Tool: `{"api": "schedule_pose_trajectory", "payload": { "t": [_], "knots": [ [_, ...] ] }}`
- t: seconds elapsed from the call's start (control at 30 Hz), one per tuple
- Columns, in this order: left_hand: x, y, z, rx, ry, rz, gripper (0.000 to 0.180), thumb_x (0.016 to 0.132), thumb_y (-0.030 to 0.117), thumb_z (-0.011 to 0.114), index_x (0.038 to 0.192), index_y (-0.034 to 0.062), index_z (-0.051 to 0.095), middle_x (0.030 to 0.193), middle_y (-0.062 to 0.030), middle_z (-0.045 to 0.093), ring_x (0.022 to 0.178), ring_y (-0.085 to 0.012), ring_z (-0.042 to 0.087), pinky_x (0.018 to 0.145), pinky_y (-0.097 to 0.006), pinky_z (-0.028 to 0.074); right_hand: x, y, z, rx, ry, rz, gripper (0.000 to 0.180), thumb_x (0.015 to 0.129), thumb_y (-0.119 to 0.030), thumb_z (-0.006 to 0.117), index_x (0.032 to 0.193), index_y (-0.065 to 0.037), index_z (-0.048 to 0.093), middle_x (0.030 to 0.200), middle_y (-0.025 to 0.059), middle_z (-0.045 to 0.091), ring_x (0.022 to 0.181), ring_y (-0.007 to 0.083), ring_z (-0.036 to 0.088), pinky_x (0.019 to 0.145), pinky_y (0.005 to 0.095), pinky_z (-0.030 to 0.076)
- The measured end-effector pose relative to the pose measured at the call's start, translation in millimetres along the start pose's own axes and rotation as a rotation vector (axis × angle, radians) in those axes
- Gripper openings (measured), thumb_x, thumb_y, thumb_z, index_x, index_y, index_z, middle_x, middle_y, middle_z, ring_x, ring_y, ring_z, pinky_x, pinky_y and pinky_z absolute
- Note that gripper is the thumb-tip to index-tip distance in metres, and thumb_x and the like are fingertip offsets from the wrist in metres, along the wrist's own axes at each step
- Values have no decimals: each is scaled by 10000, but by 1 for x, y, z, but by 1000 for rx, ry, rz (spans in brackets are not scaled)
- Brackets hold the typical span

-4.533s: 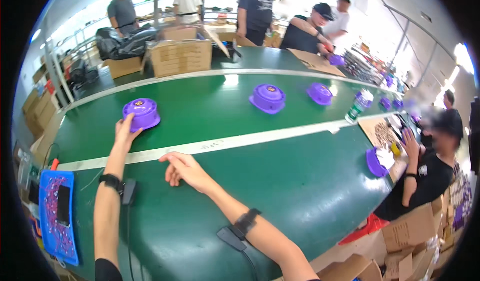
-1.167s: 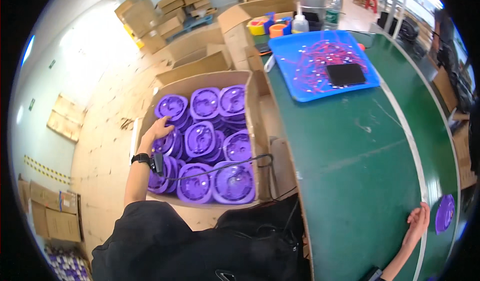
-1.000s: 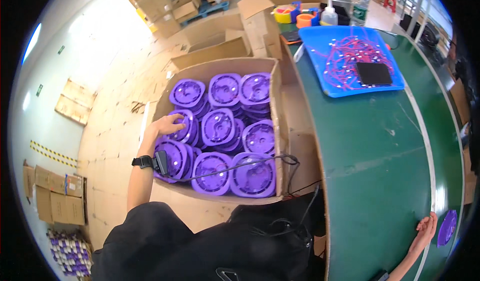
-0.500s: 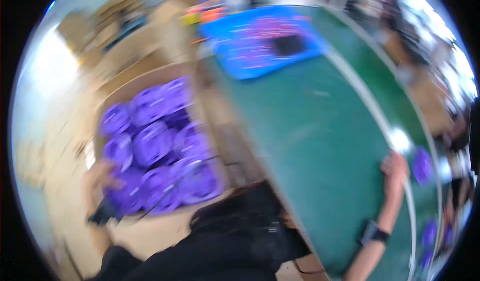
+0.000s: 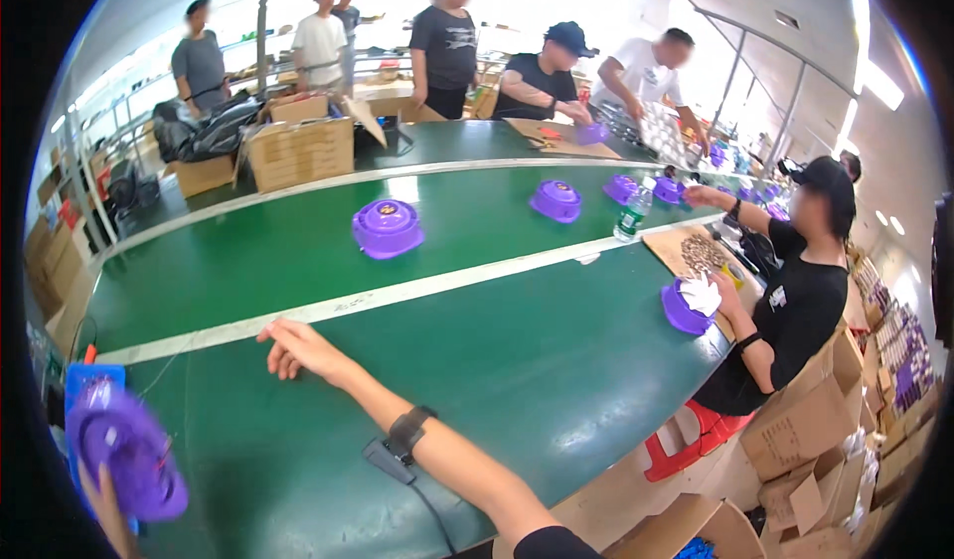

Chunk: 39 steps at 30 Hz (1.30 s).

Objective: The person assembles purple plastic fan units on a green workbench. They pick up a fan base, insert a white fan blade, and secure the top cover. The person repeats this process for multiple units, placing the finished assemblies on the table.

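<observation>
My left hand (image 5: pixel 107 509) is at the lower left, closed on the edge of a round purple plastic housing (image 5: pixel 129 450). The housing is tilted up beside the table's left end, and it covers part of a blue tray (image 5: pixel 94 378). Over the green table my right hand (image 5: pixel 301 350) holds nothing; its fingers are loosely bent and apart, close to the white strip (image 5: pixel 238 335). A black band (image 5: pixel 407 432) circles my right wrist, with a dark cabled piece (image 5: pixel 388 462) beside it.
Several purple housings sit on the green belt beyond the strip, the nearest being a domed housing (image 5: pixel 388 228). At right a co-worker (image 5: pixel 795 281) handles another one, near a water bottle (image 5: pixel 633 211). Cardboard boxes (image 5: pixel 298 152) stand at the far side; other people are behind.
My view has swung from the box of purple housings to the belt and co-workers. My left hand, earlier over that box, now holds a purple housing.
</observation>
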<state>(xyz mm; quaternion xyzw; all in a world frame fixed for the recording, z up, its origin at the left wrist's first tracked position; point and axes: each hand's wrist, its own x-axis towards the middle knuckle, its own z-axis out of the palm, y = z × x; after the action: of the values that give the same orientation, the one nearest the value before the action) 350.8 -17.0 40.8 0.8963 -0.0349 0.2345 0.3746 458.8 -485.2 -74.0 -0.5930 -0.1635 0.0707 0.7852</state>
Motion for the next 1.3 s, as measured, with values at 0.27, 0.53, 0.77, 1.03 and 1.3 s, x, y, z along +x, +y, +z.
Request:
{"api": "schedule_pose_trajectory", "payload": {
  "t": [0.27,0.53,0.77,1.03,1.3],
  "knots": [
    [68,188,303,-403,-288,744,610,764,15,684,1337,69,482,1346,-133,492,1241,-281,497,999,-367,434,-27,-31,-59,609,100,-156,755,905,-724,403,1484,-245,326,1402,89,454,1251,292,465,965,530,453],
    [81,179,388,-942,-749,349,817,885,398,615,1552,148,216,1515,-134,351,1367,-295,392,1133,-418,310,-31,-21,-93,385,465,-300,584,927,-406,614,1433,-216,391,1364,45,443,1255,204,443,1030,446,405],
    [94,168,377,-855,-739,321,858,833,492,670,1497,87,310,1411,-147,425,1290,-272,435,1111,-369,311,-20,-38,-78,-404,559,-568,613,831,-247,739,1336,-35,462,1252,101,524,1189,202,482,1051,334,359],
    [93,159,375,-915,-635,388,724,777,256,815,1353,0,460,1273,-139,538,1201,-227,514,1042,-343,404,-27,-33,-71,-617,532,-485,524,952,-253,542,1392,-7,397,1343,174,487,1232,242,465,1078,358,332],
    [92,182,338,-416,-248,722,950,548,367,923,1348,86,494,1441,-207,384,1314,-366,435,1084,-444,385,-19,-35,-48,-263,541,-581,705,975,-343,505,1526,-34,191,1481,200,350,1390,276,329,1150,377,240]
  ]
}}
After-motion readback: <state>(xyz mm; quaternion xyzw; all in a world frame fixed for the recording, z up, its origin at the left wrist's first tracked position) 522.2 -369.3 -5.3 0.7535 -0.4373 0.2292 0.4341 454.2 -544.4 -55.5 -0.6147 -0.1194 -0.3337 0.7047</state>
